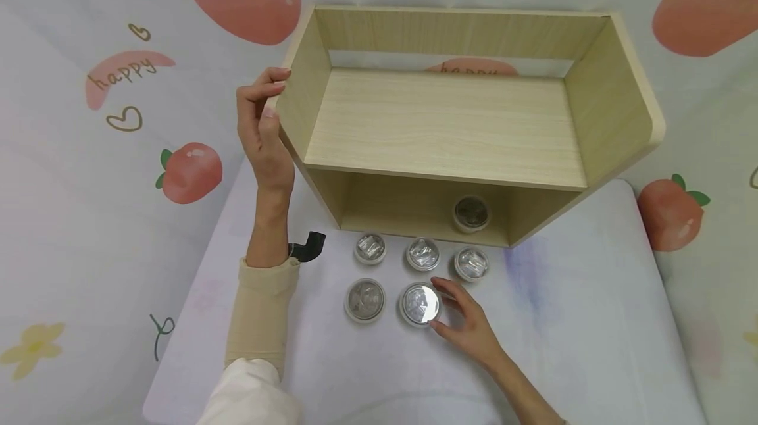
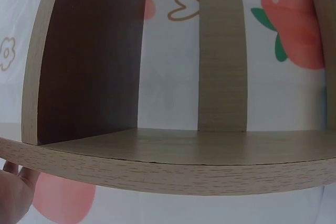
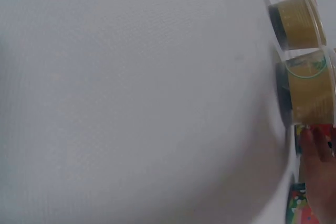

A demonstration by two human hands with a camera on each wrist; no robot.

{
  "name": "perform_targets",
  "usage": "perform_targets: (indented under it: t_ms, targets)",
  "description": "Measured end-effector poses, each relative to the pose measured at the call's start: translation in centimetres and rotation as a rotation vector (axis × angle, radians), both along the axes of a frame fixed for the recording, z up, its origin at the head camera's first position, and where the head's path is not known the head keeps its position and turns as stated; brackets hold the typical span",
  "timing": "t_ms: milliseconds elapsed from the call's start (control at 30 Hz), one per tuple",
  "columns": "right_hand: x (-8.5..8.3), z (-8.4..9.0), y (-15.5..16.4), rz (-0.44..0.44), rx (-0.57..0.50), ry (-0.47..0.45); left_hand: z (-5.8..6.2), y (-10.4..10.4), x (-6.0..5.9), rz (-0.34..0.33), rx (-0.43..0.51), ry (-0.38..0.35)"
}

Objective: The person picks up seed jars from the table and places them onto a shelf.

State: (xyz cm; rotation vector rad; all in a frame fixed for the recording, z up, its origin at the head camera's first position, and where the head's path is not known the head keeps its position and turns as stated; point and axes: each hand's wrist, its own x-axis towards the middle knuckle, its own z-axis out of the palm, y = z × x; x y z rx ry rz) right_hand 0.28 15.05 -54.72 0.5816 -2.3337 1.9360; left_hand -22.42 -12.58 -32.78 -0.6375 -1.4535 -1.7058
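At the shelf (image 1: 438,122) (tub (image 1: 471,213) inside), left grip (image 1: 264,132) around its side (image 1: 303,99), right grip (image 1: 476,331) pinched on another tub (image 1: 420,304).

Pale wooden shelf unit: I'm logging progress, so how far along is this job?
Seemingly done: one round, dark-topped container stands in the lower compartment of the pale wooden shelf unit. In hand: the right grip is around the edge of a round, silver-topped container, while the left grip holds the unit's side. Probably left: four more round, clear-rimmed containers on the whitish table.
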Motion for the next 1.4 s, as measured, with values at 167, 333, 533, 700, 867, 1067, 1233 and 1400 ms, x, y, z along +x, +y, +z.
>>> perform_targets:
  t_ms: [167,333,533,700,867,1067,1233,1400]
  targets:
    - [0.0,-2.5,-0.2,0.005,0.063,-0.035,0.2,0.1,0.3,0.01,-0.005,0.002]
    - [0.0,-3.8,-0.4,0.027,0.128,-0.072,0.5,0.2,0.7,0.019,-0.012,-0.001]
    - [0.0,-3.8,-0.9,0.029,0.147,-0.088,0.6,0.2,0.8,0.021,-0.013,-0.005]
    - [0.0,-4.0,-1.4,-0.005,0.179,-0.107,0.7,0.2,0.9,0.016,-0.017,-0.013]
    - [0.2,-4.3,-2.0,-0.086,0.214,-0.122,0.7,0.1,1.0,0.017,-0.024,-0.015]
    - [0.2,-3.8,-2.5,-0.126,0.193,-0.126,0.5,-0.1,0.7,0.003,-0.015,-0.005]
    - [0.0,-3.3,-2.0,-0.075,0.256,-0.114,0.4,0.0,0.7,-0.013,-0.013,-0.004]
    - [-0.2,-2.3,-1.1,-0.025,0.263,-0.11,0.3,0.2,0.7,-0.038,-0.008,-0.009]
